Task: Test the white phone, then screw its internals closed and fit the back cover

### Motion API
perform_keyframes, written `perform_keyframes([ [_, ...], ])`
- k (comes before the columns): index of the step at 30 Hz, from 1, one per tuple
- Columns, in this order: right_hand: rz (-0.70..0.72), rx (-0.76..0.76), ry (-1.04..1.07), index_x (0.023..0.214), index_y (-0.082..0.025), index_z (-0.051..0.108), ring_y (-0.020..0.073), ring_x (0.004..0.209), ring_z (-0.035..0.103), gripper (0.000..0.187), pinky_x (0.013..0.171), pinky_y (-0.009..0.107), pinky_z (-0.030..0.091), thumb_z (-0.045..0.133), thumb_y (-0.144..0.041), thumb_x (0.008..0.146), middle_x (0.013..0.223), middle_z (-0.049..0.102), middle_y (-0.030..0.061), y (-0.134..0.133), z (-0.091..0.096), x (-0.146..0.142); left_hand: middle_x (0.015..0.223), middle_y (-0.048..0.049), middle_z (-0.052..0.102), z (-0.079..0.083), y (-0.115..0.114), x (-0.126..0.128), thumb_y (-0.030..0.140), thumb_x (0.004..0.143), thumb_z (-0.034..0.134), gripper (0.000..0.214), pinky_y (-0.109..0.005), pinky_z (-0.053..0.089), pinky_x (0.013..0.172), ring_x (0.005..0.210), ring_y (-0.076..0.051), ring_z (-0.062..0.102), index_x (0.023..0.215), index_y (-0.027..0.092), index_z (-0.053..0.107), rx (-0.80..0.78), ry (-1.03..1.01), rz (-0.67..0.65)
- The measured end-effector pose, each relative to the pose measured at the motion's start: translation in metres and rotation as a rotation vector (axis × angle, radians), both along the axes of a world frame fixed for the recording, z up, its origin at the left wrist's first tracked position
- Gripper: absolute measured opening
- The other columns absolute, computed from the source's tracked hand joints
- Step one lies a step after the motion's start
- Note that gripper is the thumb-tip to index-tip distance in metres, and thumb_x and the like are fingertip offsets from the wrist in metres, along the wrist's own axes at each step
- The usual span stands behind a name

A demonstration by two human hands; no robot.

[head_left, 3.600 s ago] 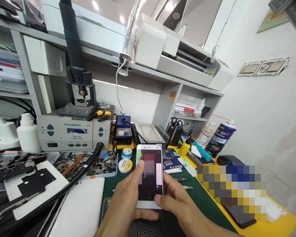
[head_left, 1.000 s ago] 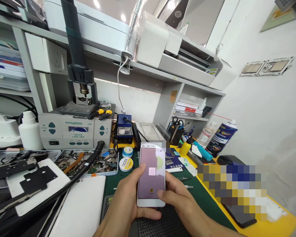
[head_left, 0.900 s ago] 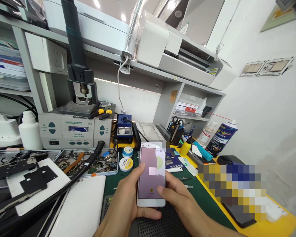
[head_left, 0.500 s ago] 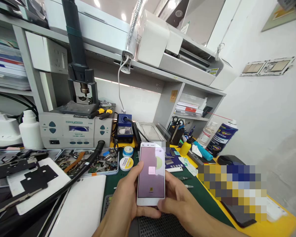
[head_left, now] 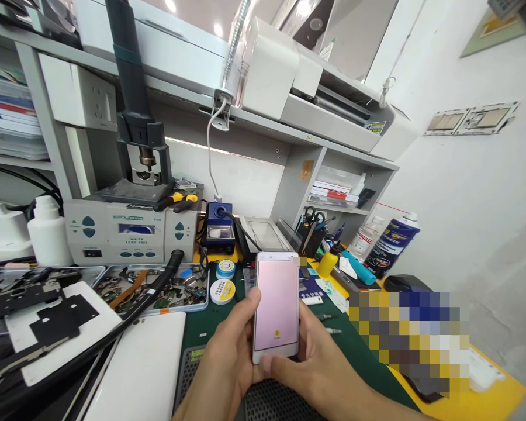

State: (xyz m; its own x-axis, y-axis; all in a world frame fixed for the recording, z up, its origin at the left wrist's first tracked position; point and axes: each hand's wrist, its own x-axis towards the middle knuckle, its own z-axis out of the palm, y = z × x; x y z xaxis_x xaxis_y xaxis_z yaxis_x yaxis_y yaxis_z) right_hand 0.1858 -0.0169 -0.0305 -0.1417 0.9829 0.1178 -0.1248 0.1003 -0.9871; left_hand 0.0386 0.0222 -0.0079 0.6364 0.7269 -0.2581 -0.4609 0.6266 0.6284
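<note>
A white smartphone (head_left: 276, 304) with a lit pale pink screen stands upright in front of me, held in both hands above the green mat (head_left: 206, 327). My left hand (head_left: 230, 362) wraps its left edge, thumb resting near the screen's side. My right hand (head_left: 315, 365) cradles the right edge and bottom, its thumb lying below the screen at the phone's lower rim. A small yellow dot shows low on the screen.
A grey rework station (head_left: 123, 231) stands at the back left, with a parts tray (head_left: 158, 289) and black hose (head_left: 127, 318) before it. Solder tins (head_left: 222, 290), a blue spray can (head_left: 392, 242), a white bottle (head_left: 48, 231) and a dark phone (head_left: 425, 392) lie around.
The phone has shifted slightly right and tilted. Its screen went from coloured blocks to a plain pink display, and my right thumb slid off the screen to the bottom edge.
</note>
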Motion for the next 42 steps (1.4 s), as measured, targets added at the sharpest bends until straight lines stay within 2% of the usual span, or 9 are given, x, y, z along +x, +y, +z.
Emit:
perform_keyframes([
  [7, 0.023, 0.000, 0.010, 0.138, -0.027, 0.044, 0.0225, 0.117, 0.062, 0.065, 0.102, 0.040, 0.048, 0.068, -0.001, 0.084, 0.134, 0.063, 0.0056, -0.001, 0.001, -0.001, 0.123, -0.0156, 0.068, 0.000, 0.001, -0.001, 0.058, 0.087, 0.056, 0.066, -0.038, 0.052, 0.085, 0.118, -0.034, 0.061, 0.137, 0.014, 0.055, 0.010, -0.005, -0.004],
  [15, 0.100, -0.072, 0.054, 0.136, -0.030, 0.048, 0.0230, 0.124, 0.059, 0.057, 0.109, 0.045, 0.044, 0.062, -0.004, 0.088, 0.135, 0.063, 0.0032, -0.003, 0.009, 0.000, 0.107, -0.0151, 0.072, -0.002, 0.004, -0.004, 0.061, 0.091, 0.049, 0.061, -0.039, 0.055, 0.070, 0.097, -0.033, 0.068, 0.131, 0.015, 0.060, 0.043, 0.038, -0.013],
  [22, 0.111, -0.070, 0.068, 0.138, -0.032, 0.047, 0.0225, 0.130, 0.055, 0.062, 0.114, 0.045, 0.039, 0.062, -0.002, 0.086, 0.139, 0.061, 0.0016, -0.005, 0.011, -0.002, 0.104, -0.0152, 0.072, -0.002, 0.005, -0.005, 0.062, 0.091, 0.047, 0.062, -0.038, 0.054, 0.067, 0.095, -0.032, 0.069, 0.131, 0.015, 0.060, 0.045, 0.025, -0.014],
  [28, 0.091, -0.060, 0.013, 0.139, -0.029, 0.046, 0.0227, 0.130, 0.055, 0.062, 0.112, 0.045, 0.041, 0.060, -0.001, 0.086, 0.141, 0.058, 0.0039, -0.005, 0.009, -0.001, 0.108, -0.0142, 0.072, -0.001, 0.004, -0.005, 0.062, 0.091, 0.048, 0.061, -0.037, 0.054, 0.069, 0.094, -0.031, 0.069, 0.131, 0.018, 0.060, 0.039, 0.034, -0.011],
  [32, 0.067, -0.065, -0.016, 0.139, -0.027, 0.045, 0.0236, 0.128, 0.057, 0.063, 0.110, 0.046, 0.042, 0.062, -0.001, 0.084, 0.137, 0.061, 0.0044, -0.004, 0.007, -0.001, 0.107, -0.0160, 0.072, -0.003, 0.005, -0.005, 0.063, 0.090, 0.049, 0.065, -0.038, 0.054, 0.069, 0.093, -0.031, 0.069, 0.132, 0.015, 0.060, 0.047, 0.026, -0.019],
  [36, 0.016, -0.062, -0.046, 0.137, -0.028, 0.047, 0.0228, 0.124, 0.059, 0.067, 0.107, 0.043, 0.045, 0.062, 0.003, 0.080, 0.133, 0.064, 0.0029, -0.004, 0.006, 0.000, 0.107, -0.0146, 0.072, -0.004, 0.006, -0.005, 0.063, 0.089, 0.051, 0.063, -0.039, 0.055, 0.071, 0.095, -0.031, 0.069, 0.132, 0.017, 0.060, 0.033, 0.025, -0.026],
  [42, 0.054, -0.056, -0.027, 0.134, -0.030, 0.049, 0.0216, 0.113, 0.064, 0.061, 0.102, 0.043, 0.048, 0.062, 0.001, 0.083, 0.124, 0.068, 0.0010, -0.005, 0.005, 0.001, 0.104, -0.0147, 0.072, -0.001, 0.005, -0.005, 0.061, 0.088, 0.054, 0.064, -0.038, 0.054, 0.069, 0.092, -0.031, 0.069, 0.130, 0.014, 0.061, 0.013, 0.028, -0.008],
])
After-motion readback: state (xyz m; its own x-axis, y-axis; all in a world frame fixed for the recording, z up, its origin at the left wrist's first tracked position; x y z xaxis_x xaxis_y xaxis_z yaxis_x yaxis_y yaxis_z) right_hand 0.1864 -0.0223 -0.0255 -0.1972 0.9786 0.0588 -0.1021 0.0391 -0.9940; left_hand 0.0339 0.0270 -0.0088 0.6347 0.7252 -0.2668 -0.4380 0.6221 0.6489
